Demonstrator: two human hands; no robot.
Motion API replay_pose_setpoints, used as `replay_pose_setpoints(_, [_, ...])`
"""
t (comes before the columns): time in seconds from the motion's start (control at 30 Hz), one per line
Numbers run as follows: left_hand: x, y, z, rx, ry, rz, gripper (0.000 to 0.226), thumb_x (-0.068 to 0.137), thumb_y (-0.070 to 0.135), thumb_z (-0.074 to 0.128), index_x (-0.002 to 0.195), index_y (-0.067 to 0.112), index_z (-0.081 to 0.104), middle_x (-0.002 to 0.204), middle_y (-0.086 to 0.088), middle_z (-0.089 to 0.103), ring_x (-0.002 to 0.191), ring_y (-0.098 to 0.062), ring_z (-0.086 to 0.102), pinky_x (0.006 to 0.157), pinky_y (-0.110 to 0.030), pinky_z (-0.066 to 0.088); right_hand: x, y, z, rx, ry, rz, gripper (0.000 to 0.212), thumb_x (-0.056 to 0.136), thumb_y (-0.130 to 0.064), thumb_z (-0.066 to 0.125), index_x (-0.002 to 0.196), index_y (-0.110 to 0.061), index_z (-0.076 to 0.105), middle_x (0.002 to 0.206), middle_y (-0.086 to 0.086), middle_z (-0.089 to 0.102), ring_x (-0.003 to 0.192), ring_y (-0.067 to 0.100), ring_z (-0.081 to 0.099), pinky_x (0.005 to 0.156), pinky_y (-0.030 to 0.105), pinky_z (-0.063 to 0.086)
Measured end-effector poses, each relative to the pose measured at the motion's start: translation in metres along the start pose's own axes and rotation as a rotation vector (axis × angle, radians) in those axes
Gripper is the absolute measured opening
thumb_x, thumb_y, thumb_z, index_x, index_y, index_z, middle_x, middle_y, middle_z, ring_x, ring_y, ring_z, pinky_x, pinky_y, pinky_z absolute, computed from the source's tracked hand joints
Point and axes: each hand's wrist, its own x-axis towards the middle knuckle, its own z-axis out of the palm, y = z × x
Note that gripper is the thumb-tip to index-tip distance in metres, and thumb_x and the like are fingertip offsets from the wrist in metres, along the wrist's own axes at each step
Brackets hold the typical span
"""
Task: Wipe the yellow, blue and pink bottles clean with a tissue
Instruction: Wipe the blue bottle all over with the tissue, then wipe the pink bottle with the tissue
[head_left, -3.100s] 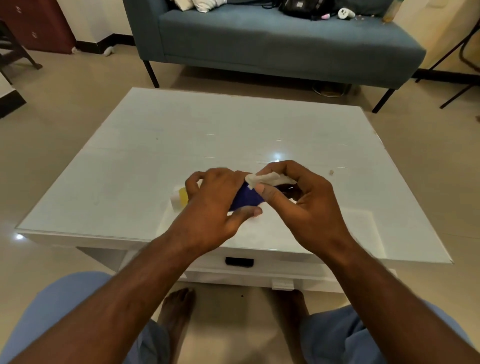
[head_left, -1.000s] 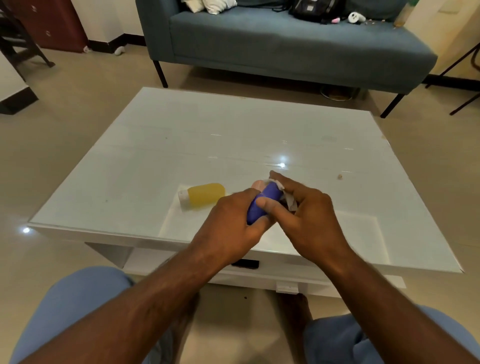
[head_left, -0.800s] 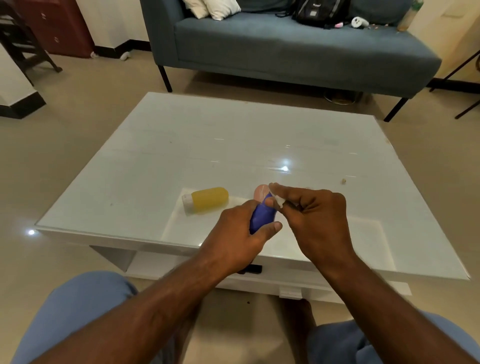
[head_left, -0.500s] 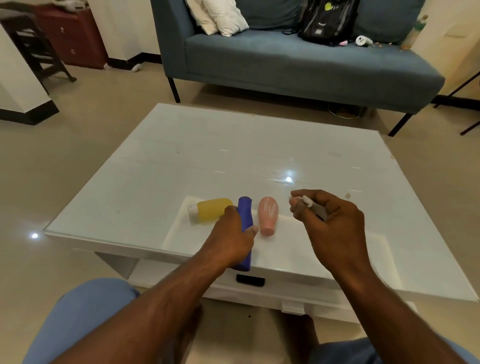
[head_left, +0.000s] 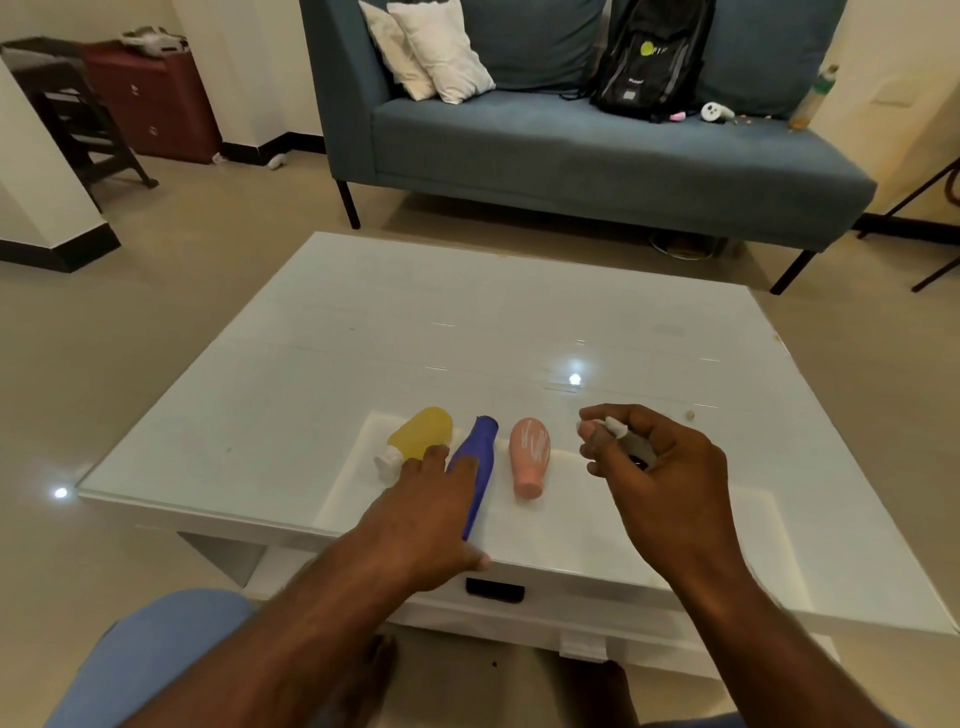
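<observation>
Three small bottles are laid on their sides near the front edge of a white glass-topped table (head_left: 519, 322). The left hand (head_left: 431, 519) is spread flat with straight, relaxed fingers, and nothing is gripped by it; its fingertips (head_left: 465, 462) rest on the blue bottle (head_left: 480, 457), whose lower part is hidden under the hand. Just to the left of those fingertips lies the yellow bottle (head_left: 423, 439), its white cap (head_left: 387, 461) pointed toward the table's front edge and touching distance from the outer finger. Just to the right of them, apart from the blue one, lies the pink bottle (head_left: 529, 462), marked with white streaks. The right hand (head_left: 654, 483) is held above the table to the right of the pink bottle, its fingers curled around a crumpled white tissue (head_left: 615, 427), of which only a small tip is seen past the fingertips. Well beyond both hands stands a blue-grey sofa (head_left: 597, 156), on which two white cushions (head_left: 431, 52) and a black backpack (head_left: 652, 62) are placed. A dark drawer handle (head_left: 493, 590) is seen below the left thumb.
</observation>
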Motion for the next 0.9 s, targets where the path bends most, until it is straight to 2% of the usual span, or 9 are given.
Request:
replay_pose_setpoints(0.07, [-0.005,-0.008,-0.001,0.042,-0.05,0.025,0.091,0.078,0.042,0.077,0.148,0.031,0.02,0.155,0.0,0.023,0.134,-0.021,0.039,0.104,-0.039,0.046,0.0,-0.001,0.001,-0.023,-0.01,0.001,0.014,0.095,-0.031,0.073,0.107,-0.029,0.079,0.099,-0.011,0.078,0.089,0.01,0.076,0.082,0.041,0.065])
replay_pose_setpoints(0.17, [0.003,-0.008,0.002,0.049,0.001,0.05,0.074,0.085,0.024,0.072,0.144,0.028,0.029,0.144,-0.001,0.039,0.118,-0.019,0.052,0.098,-0.036,0.051,0.001,-0.002,0.006,-0.086,-0.058,0.01,0.016,0.095,-0.034,0.071,0.109,-0.03,0.078,0.102,-0.012,0.078,0.094,0.011,0.075,0.086,0.042,0.064])
replay_pose_setpoints(0.27, [0.018,-0.005,0.004,0.075,0.053,0.062,0.063,0.087,0.015,0.068,0.141,0.022,0.035,0.135,-0.005,0.047,0.111,-0.02,0.056,0.094,-0.035,0.052,0.0,-0.004,0.011,-0.173,-0.116,0.026,0.018,0.095,-0.034,0.071,0.112,-0.029,0.077,0.106,-0.01,0.077,0.096,0.01,0.074,0.091,0.04,0.063])
replay_pose_setpoints(0.4, [0.03,-0.001,0.004,0.074,0.099,0.052,0.049,0.091,0.017,0.065,0.134,0.018,0.042,0.126,-0.006,0.053,0.105,-0.021,0.058,0.09,-0.032,0.05,-0.002,-0.004,0.014,-0.306,-0.179,0.028,0.022,0.097,-0.036,0.069,0.116,-0.028,0.077,0.114,-0.009,0.077,0.101,0.008,0.071,0.096,0.035,0.06])
replay_pose_setpoints(0.5, [0.029,0.002,0.003,0.05,0.172,0.043,0.049,0.089,0.025,0.067,0.132,0.021,0.043,0.125,-0.003,0.054,0.105,-0.02,0.056,0.088,-0.033,0.049,-0.003,-0.005,0.011,-0.334,-0.191,0.045,0.02,0.096,-0.034,0.07,0.114,-0.028,0.077,0.112,-0.009,0.077,0.1,0.007,0.07,0.093,0.029,0.057])
replay_pose_setpoints(0.63, [0.026,-0.01,-0.004,0.136,0.311,-0.024,0.073,0.084,0.046,0.069,0.143,0.021,0.033,0.147,-0.006,0.038,0.129,-0.026,0.041,0.1,-0.037,0.042,-0.003,-0.004,0.006,-0.399,-0.226,0.058,0.022,0.098,-0.035,0.068,0.117,-0.029,0.076,0.116,-0.009,0.076,0.097,0.005,0.065,0.089,0.021,0.049])
replay_pose_setpoints(0.77, [0.023,-0.019,-0.008,0.177,0.16,-0.191,0.078,0.084,0.053,0.066,0.143,0.02,0.027,0.159,-0.019,0.014,0.138,-0.036,0.033,0.104,-0.044,0.04,-0.003,-0.005,0.008,-0.458,-0.298,0.088,0.025,0.1,-0.035,0.064,0.123,-0.031,0.073,0.126,-0.008,0.073,0.11,0.012,0.067,0.098,0.025,0.049])
replay_pose_setpoints(0.9, [0.021,-0.016,-0.005,0.123,0.092,-0.166,0.072,0.086,0.049,0.066,0.142,0.02,0.03,0.159,-0.016,0.015,0.137,-0.033,0.035,0.104,-0.042,0.043,-0.005,-0.008,0.014,-0.494,-0.366,0.083,0.025,0.102,-0.031,0.063,0.124,-0.037,0.072,0.132,-0.009,0.07,0.118,0.013,0.065,0.107,0.029,0.05])
